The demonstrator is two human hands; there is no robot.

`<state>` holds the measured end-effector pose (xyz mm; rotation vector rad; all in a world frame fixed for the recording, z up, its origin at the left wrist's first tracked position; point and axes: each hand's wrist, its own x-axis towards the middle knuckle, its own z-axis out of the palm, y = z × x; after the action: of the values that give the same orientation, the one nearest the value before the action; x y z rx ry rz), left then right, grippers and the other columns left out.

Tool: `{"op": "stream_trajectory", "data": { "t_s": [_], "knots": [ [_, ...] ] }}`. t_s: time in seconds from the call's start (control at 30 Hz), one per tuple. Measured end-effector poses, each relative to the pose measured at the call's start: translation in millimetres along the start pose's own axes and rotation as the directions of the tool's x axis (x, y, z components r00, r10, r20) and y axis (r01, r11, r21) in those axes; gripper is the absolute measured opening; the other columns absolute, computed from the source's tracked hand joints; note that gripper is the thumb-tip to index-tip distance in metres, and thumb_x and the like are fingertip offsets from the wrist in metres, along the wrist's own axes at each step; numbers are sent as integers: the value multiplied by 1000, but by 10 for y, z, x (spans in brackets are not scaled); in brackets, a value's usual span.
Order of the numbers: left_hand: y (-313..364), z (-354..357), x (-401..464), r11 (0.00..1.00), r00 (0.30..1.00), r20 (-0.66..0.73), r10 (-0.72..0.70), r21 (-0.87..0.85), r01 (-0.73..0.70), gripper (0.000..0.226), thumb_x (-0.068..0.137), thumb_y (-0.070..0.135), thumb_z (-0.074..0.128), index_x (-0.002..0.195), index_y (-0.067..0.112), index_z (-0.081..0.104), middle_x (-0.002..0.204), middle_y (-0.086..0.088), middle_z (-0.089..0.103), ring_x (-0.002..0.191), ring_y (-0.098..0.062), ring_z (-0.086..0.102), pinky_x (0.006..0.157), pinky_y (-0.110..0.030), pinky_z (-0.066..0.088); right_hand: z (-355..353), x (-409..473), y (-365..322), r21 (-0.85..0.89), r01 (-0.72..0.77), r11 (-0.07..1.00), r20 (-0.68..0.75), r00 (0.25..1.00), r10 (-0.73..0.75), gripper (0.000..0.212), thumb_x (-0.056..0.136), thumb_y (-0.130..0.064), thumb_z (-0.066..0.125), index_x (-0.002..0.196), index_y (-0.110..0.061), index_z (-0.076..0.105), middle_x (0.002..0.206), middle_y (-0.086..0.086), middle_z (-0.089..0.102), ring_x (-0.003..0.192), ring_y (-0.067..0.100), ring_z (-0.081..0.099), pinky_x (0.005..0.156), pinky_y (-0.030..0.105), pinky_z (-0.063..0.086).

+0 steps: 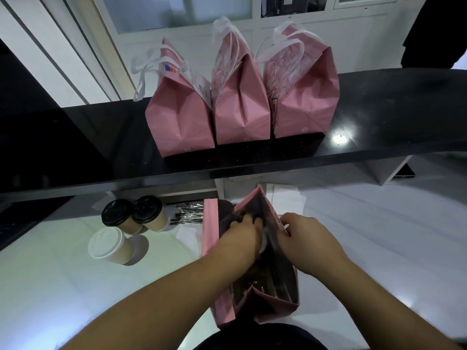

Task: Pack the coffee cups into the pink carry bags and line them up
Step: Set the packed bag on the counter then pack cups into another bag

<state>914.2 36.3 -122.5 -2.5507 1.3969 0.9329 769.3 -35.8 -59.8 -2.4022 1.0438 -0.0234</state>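
**Hands at the open pink bag**

The left hand (243, 232) reaches inside the open pink bag (271, 303) on the white table (379, 236); whether its fingers hold something cannot be told. The right hand (307, 237) pinches the bag's rim. Three cups (126, 229) stand at left, three packed bags (241, 97) line the black shelf (379, 117).

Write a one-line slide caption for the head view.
Left hand reaches into an open pink bag, right hand pinching its rim; three packed bags line the black counter.

no text can be read. the far left bag (180, 117) bears a small blue, red and orange mark near its top, too blurred to tell.
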Motion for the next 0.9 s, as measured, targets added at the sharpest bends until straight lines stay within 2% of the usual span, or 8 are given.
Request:
{"op": "stream_trajectory", "data": {
  "t_s": [0.1, 0.23, 0.33, 0.43, 0.57, 0.67, 0.77, 0.9],
  "knots": [
    [-58, 102, 15, 1000, 1000, -28, -5, -2, 5, 73, 94, 29, 70, 155, 26, 31, 162, -7, 25, 137, -44, 42, 110, -60, 42, 24, -13, -18, -11, 0, 1000, 3, 1000, 0, 20, 100, -40, 48, 101, -29, 65, 85, -8, 71, 67, 10, 64, 61, 32, 59],
    [-60, 88, -5, 1000, 999, -36, -4, 10, 4, 77, 92, 28, 73, 156, 24, 31, 161, -9, 27, 135, -44, 45, 109, -59, 44, 44, -17, -34, -39, -4, 999, 19, 1000, 4, 22, 100, -40, 46, 89, -29, 62, 72, -8, 65, 61, 9, 60, 49, 26, 45],
    [-29, 20, -100, 996, 999, -29, -17, 86, 20, 76, 92, 30, 73, 156, 22, 31, 156, -13, 33, 131, -43, 50, 107, -55, 46, 30, -16, -48, -40, -15, 999, 20, 1000, 16, 26, 101, -40, 46, 86, -27, 63, 74, -6, 66, 63, 13, 61, 55, 31, 54],
    [85, -133, -265, 987, 999, -51, -7, 161, 15, 67, 96, 29, 68, 155, 19, 37, 152, -13, 43, 127, -39, 55, 105, -52, 48, 37, -23, -81, -24, -22, 999, 26, 999, 23, 24, 102, -36, 47, 87, -26, 64, 75, -4, 67, 61, 12, 61, 51, 27, 47],
    [235, -430, -613, 972, 949, -252, 188, 186, -143, 30, 97, 23, 62, 126, 19, 66, 122, -7, 69, 102, -27, 67, 81, -39, 55, 19, -30, -99, -28, -23, 999, 20, 1000, 24, 24, 97, -29, 48, 75, -25, 57, 68, -5, 61, 60, 13, 57, 46, 29, 36],
    [26, -639, -906, 971, 800, -552, 235, 100, -216, 19, 98, 36, 55, 108, 27, 68, 104, 2, 68, 92, -21, 65, 75, -38, 56, -2, -30, -98, -44, -21, 999, 38, 999, 23, 27, 97, -34, 47, 80, -22, 64, 68, -5, 64, 61, 16, 60, 48, 31, 45],
    [-528, -736, -1074, 980, 697, -712, 80, -72, -186, 21, 98, 43, 57, 110, 30, 66, 102, 9, 67, 90, -14, 63, 75, -35, 55, -14, -39, -131, -47, -11, 999, 35, 999, 13, 37, 99, -46, 44, 87, -20, 68, 69, -4, 67, 59, 16, 63, 53, 32, 54],
    [-1487, -586, -1083, 951, 715, -653, -251, -303, 57, 29, 94, 38, 64, 120, 26, 67, 111, 4, 68, 96, -20, 66, 82, -38, 56, 6, -25, -190, -65, -16, 998, 32, 999, 19, 37, 99, -45, 44, 89, -19, 69, 67, -3, 68, 58, 19, 66, 58, 39, 60]
  ]
}}
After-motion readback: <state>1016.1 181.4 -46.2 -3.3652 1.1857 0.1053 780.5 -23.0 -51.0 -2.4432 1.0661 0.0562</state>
